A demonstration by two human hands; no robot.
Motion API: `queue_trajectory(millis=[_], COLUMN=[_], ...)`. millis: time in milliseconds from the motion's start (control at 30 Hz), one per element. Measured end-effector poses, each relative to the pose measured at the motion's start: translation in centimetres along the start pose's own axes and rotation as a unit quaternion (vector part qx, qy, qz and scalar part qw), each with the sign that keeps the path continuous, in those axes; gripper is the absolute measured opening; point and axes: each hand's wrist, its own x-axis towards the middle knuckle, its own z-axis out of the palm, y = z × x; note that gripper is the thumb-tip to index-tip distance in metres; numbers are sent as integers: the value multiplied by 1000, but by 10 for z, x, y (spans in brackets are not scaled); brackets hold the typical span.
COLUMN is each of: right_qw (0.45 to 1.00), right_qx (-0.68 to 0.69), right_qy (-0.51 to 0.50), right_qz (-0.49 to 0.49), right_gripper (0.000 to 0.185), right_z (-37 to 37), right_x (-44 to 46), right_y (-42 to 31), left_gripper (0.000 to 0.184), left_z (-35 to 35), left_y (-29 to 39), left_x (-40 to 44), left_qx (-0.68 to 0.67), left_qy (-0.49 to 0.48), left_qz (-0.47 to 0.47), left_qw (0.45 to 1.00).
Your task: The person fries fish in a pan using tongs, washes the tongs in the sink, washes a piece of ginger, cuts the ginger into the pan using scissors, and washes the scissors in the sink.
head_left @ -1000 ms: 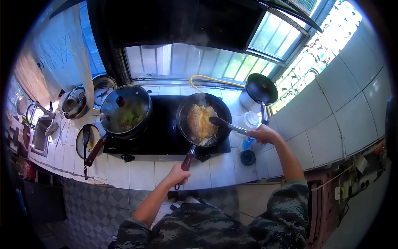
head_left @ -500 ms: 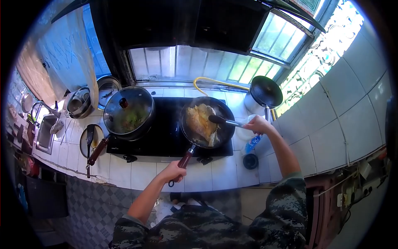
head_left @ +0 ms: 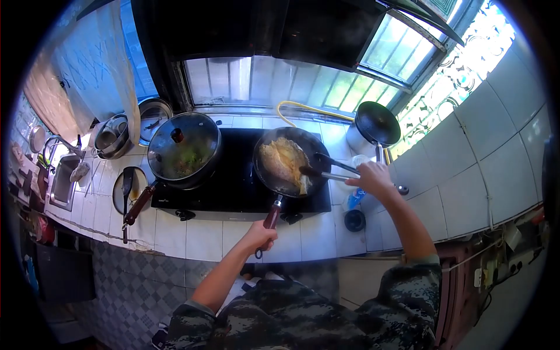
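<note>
Left hand (head_left: 260, 234) wrapped round the pan handle (head_left: 272, 214) by the worktop's (head_left: 204, 239) front edge, right hand (head_left: 373, 177) gripping spread tongs (head_left: 335, 176), food (head_left: 281, 160) in the pan (head_left: 274, 184) just left, slanting toward the front-right corner

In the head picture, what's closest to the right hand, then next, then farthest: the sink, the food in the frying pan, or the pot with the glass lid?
From the right hand:
1. Food: just left, in the frying pan.
2. Glass-lidded pot: farther left, on the stove.
3. Sink: far left.
</note>
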Motion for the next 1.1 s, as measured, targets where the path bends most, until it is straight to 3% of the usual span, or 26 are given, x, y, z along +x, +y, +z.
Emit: queue_trajectory(millis=[400, 667, 1100], right_qw=[999, 991, 996], right_qx=[-1, 10, -15], right_qy=[-14, -79, -37], right_qz=[47, 108, 79], right_gripper=[54, 54, 57], right_z=[12, 1, 2], right_x=[-29, -32, -29], right_y=[-30, -26, -37], left_gripper=[23, 24, 21], left_z=[21, 20, 21], left_y=[-16, -17, -19], left_x=[11, 14, 15], left_qx=[-25, -37, -38], left_qy=[25, 16, 17], left_qz=[14, 6, 14], left_qw=[999, 999, 999])
